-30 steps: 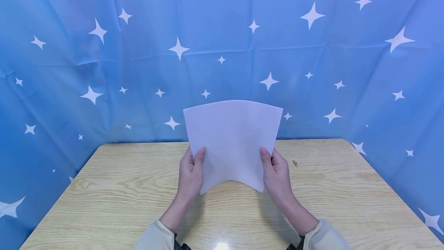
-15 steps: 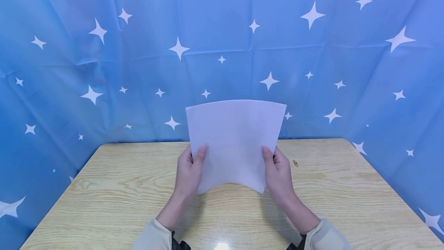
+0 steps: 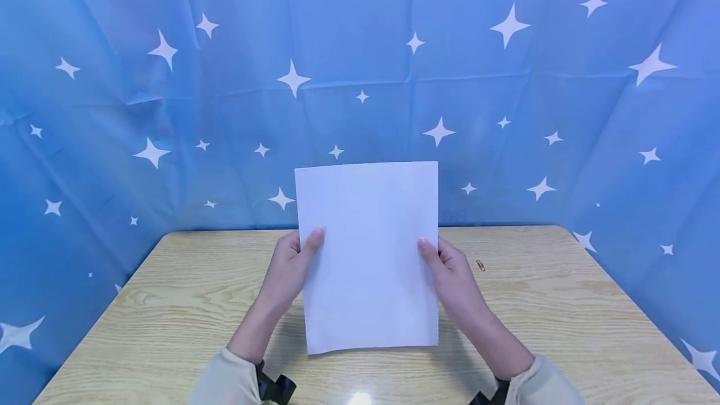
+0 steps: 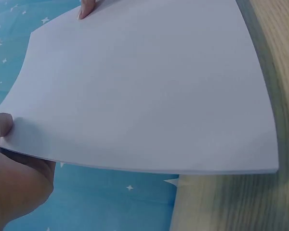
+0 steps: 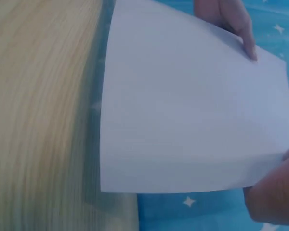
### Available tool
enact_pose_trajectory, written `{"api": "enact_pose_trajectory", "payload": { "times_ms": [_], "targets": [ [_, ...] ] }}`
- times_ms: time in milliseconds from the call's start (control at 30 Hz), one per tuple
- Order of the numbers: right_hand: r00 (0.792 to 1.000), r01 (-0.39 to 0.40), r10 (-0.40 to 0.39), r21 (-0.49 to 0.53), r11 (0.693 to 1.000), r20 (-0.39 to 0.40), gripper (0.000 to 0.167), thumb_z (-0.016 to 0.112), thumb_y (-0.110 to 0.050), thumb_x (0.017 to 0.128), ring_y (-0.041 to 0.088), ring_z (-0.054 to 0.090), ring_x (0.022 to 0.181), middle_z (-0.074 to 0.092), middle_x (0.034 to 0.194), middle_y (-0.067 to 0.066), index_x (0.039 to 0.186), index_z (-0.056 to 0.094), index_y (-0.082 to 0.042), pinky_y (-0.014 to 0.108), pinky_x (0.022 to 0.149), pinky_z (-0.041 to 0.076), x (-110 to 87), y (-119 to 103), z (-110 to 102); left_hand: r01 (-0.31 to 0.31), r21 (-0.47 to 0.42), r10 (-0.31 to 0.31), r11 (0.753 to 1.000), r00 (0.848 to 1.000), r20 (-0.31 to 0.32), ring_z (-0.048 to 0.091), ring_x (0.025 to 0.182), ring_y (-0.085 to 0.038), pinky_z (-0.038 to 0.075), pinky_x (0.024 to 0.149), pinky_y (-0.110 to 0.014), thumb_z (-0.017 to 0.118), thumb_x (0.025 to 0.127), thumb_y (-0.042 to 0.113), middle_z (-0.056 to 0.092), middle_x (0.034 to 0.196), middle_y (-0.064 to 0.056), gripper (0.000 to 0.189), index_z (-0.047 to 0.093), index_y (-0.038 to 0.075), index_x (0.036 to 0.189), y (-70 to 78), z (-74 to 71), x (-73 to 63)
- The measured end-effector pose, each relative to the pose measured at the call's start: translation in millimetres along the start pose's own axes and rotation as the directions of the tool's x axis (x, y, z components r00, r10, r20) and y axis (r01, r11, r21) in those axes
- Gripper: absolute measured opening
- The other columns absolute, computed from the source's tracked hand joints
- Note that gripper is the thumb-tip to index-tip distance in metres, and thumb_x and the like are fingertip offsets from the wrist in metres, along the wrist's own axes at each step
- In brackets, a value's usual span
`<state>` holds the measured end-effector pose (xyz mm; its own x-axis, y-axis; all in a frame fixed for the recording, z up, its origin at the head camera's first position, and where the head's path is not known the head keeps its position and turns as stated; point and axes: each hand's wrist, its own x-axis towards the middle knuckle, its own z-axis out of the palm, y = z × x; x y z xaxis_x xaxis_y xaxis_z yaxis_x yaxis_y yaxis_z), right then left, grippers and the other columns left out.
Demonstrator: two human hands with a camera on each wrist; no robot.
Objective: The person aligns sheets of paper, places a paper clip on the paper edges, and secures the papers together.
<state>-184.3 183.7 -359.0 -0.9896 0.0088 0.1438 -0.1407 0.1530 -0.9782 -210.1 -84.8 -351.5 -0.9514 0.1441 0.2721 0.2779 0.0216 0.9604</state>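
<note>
White paper [image 3: 368, 261], upright and nearly flat, is held up over the table in the head view. Along its edge in the left wrist view, the paper [image 4: 149, 91] looks thick, like a thin stack of sheets. My left hand [image 3: 288, 267] pinches its left side, thumb on the near face and fingers behind. On the right side my right hand [image 3: 457, 277] pinches it the same way; the fingers behind are mostly hidden. The right wrist view shows the right hand [image 5: 274, 195] at one edge and the left hand [image 5: 231, 19] at the opposite one.
A small copper-coloured paper clip [image 3: 480, 265] lies on the wooden table [image 3: 169, 311], right of my right hand. Behind the table hangs a blue curtain [image 3: 360, 36] with white stars.
The paper was bowed, its lower edge arched; now it is nearly flat and its lower edge sits lower. My left hand has shifted slightly left. The paper clip lies as before.
</note>
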Motion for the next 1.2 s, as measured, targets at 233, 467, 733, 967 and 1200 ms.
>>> {"api": "enact_pose_trajectory", "payload": {
  "times_ms": [233, 467, 733, 967, 1200],
  "targets": [
    [0.998, -0.05, 0.05, 0.004, 0.999, 0.026, 0.049, 0.044, -0.045, 0.102, 0.027, 0.064, 0.093, 0.065, 0.11, 0.014, 0.134, 0.054, -0.01, 0.037, 0.075, 0.054, 2.5, 7.4, -3.2, 0.074, -0.026, -0.074, 0.997, 0.997, 0.011, 0.069, 0.088, -0.026, 0.056, 0.074, -0.038, 0.049, 0.101, 0.04, 0.07, 0.1, -0.011, 0.039, 0.063, 0.008, 0.12, -15.7, 4.5, 4.9],
    [0.995, -0.089, 0.089, -0.011, 0.996, 0.035, 0.045, 0.044, -0.041, 0.103, 0.027, 0.065, 0.092, 0.065, 0.112, 0.014, 0.136, 0.052, -0.012, 0.039, 0.075, 0.054, 6.4, 14.2, -5.0, 0.132, -0.005, -0.132, 0.991, 0.991, 0.006, 0.067, 0.093, -0.024, 0.054, 0.079, -0.036, 0.047, 0.101, 0.044, 0.069, 0.103, -0.009, 0.044, 0.059, 0.012, 0.127, -29.1, 8.0, 7.2],
    [0.994, -0.106, 0.106, -0.023, 0.994, 0.016, 0.045, 0.043, -0.039, 0.104, 0.027, 0.064, 0.093, 0.064, 0.112, 0.013, 0.138, 0.048, -0.012, 0.038, 0.076, 0.054, 12.3, 20.2, -8.7, 0.203, 0.025, -0.204, 0.979, 0.978, 0.037, 0.067, 0.093, -0.021, 0.053, 0.081, -0.034, 0.046, 0.1, 0.048, 0.07, 0.103, -0.006, 0.047, 0.058, 0.013, 0.129, -41.5, 13.8, 4.8],
    [0.995, -0.098, 0.098, -0.021, 0.995, -0.009, 0.043, 0.043, -0.041, 0.103, 0.028, 0.063, 0.089, 0.063, 0.106, 0.015, 0.135, 0.05, -0.013, 0.038, 0.073, 0.053, 18.3, 24.9, -11.8, 0.221, 0.028, -0.223, 0.975, 0.971, 0.086, 0.068, 0.087, -0.024, 0.052, 0.079, -0.035, 0.045, 0.1, 0.048, 0.071, 0.098, -0.009, 0.05, 0.061, 0.006, 0.122, -53.9, 17.6, 3.6],
    [0.989, -0.149, 0.149, 0.002, 0.989, 0.02, 0.043, 0.042, -0.038, 0.104, 0.027, 0.064, 0.089, 0.065, 0.107, 0.014, 0.139, 0.047, -0.012, 0.036, 0.076, 0.052, 21.3, 36.3, -12.6, 0.308, 0.071, -0.314, 0.949, 0.942, 0.115, 0.067, 0.093, -0.021, 0.047, 0.092, -0.04, 0.045, 0.1, 0.048, 0.071, 0.1, -0.006, 0.05, 0.06, 0.007, 0.123, -68.2, 18.0, 1.0]
  ]
}}
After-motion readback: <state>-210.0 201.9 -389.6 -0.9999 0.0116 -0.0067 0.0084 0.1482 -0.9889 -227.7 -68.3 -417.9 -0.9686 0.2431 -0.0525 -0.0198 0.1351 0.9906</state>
